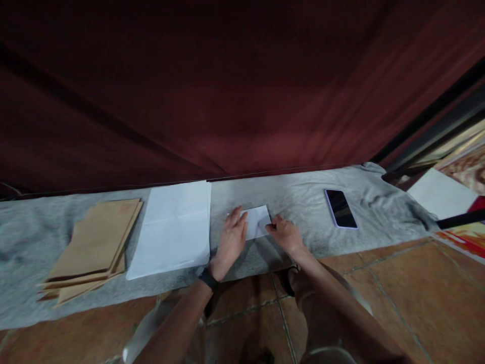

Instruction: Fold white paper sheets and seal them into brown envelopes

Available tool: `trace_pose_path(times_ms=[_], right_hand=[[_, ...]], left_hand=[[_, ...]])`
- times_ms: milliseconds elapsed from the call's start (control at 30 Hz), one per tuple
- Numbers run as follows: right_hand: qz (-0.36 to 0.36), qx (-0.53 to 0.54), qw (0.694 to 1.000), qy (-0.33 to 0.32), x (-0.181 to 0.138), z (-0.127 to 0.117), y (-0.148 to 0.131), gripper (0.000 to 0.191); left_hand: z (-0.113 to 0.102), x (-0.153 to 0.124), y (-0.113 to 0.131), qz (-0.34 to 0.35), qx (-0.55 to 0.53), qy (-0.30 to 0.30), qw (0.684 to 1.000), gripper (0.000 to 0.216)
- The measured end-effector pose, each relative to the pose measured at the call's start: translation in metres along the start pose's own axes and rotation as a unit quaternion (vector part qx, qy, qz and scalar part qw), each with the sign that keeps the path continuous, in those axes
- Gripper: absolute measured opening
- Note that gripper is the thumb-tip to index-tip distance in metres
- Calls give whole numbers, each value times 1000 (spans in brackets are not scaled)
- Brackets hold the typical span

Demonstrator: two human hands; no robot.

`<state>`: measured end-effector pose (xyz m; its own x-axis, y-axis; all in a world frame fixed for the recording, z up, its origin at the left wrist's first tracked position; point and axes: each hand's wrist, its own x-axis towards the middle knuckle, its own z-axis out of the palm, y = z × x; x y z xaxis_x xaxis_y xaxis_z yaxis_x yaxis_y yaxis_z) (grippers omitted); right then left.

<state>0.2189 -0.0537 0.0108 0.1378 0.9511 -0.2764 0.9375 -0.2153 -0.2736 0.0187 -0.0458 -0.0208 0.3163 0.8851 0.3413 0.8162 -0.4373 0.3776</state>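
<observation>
Paper, folded small and white [258,221], lies on the grey cloth [303,202] between both hands; it looks light, thin and easily creased, best pinched at an edge. The left hand [232,237] presses flat on it, its grip open; the right hand [285,233] nips the near corner. Brown envelopes [94,242] lie stacked at the left; their contents cannot be seen.
</observation>
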Motion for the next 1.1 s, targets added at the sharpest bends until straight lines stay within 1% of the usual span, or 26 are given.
trace_pose_path(times_ms=[67,100,133,200,267,300,367,433,500,567,733,900,1100], right_hand=[[-22,27,999,28,-1,2,0,32],[-48,44,997,48,-1,3,-1,33],[-87,64,992,68,-1,5,-2,34],[-187,103,972,97,-3,11,-5,41],[-278,126,948,92,-6,20,-9,50],[-309,128,939,78,-8,25,-10,53],[-343,112,931,49,-12,35,-12,58],[-343,88,934,39,-14,43,-10,61],[-326,67,942,45,-14,49,-7,63],[-312,49,947,56,-12,52,-3,63],[-315,7,945,91,-9,58,1,61],[-298,-20,947,115,-10,60,4,62],[-270,-34,953,135,-8,57,15,61]], left_hand=[[5,-14,18,51,14,-44,998,43],[8,-20,26,66,23,-56,996,47],[11,-27,33,81,31,-67,994,50],[16,-37,39,94,41,-78,992,55],[21,-44,39,101,46,-81,991,56],[24,-46,37,108,46,-80,990,56],[28,-48,31,126,46,-75,988,56],[30,-50,27,140,45,-71,987,57],[29,-50,26,137,43,-71,987,59],[26,-50,27,124,41,-75,989,61],[15,-51,29,84,49,-92,991,64],[9,-57,28,57,74,-92,991,64],[2,-67,25,30,102,-79,991,79]])
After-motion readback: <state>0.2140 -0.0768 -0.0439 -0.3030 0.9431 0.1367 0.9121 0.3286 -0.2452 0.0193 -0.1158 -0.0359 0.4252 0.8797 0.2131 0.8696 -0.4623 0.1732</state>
